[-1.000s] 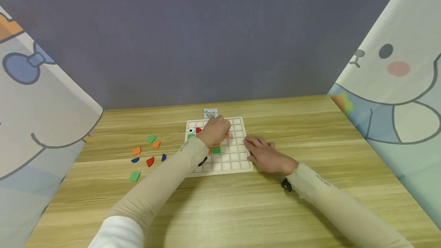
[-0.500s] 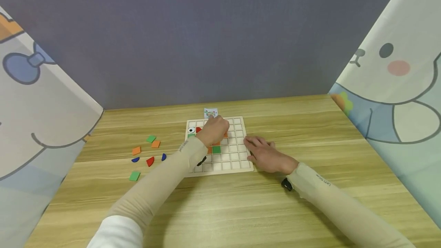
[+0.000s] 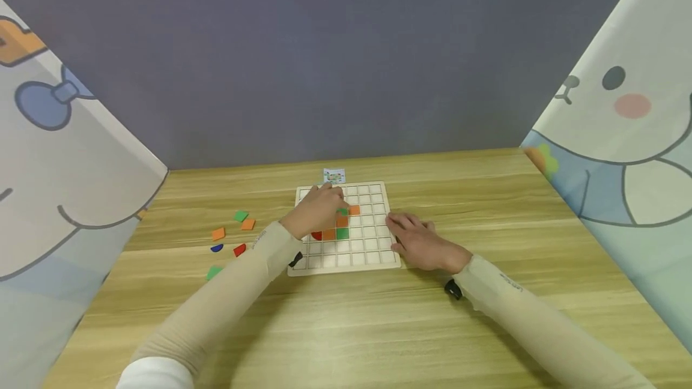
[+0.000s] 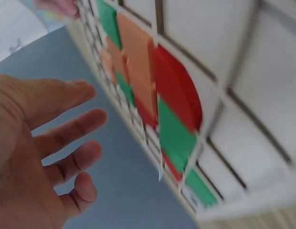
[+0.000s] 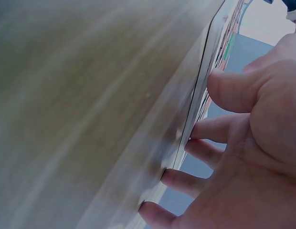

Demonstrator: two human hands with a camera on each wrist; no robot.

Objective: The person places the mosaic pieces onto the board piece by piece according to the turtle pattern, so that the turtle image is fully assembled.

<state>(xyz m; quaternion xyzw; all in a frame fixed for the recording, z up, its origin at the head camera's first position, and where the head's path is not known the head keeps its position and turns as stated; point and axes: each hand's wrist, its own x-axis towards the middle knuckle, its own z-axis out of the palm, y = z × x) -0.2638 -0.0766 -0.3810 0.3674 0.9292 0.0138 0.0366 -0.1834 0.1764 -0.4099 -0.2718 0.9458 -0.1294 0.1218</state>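
A pale grid board (image 3: 373,246) lies on the table with coloured tiles set in its cells. My left hand (image 3: 318,212) is over the board's left part, fingers extended and apart; the left wrist view shows nothing held between them. Near it sit an orange tile (image 3: 354,210), a green tile (image 3: 343,233) and a red rounded tile (image 4: 179,88). Part of the tile pattern is hidden under this hand in the head view. My right hand (image 3: 424,246) rests at the board's right edge, its fingertips touching that side and the thumb near the rim.
Left of the board lie loose pieces, among them a green square (image 3: 241,215), orange squares (image 3: 218,233), a blue half-round (image 3: 217,248) and a red quarter-round (image 3: 239,250). A small printed card (image 3: 334,176) is behind the board. A grey panel (image 3: 346,65) rises at the table's back.
My left hand has shifted left and its fingers have spread, uncovering green, orange and red tiles. Its forearm now covers one blue loose piece. The right hand stays at the board's edge.
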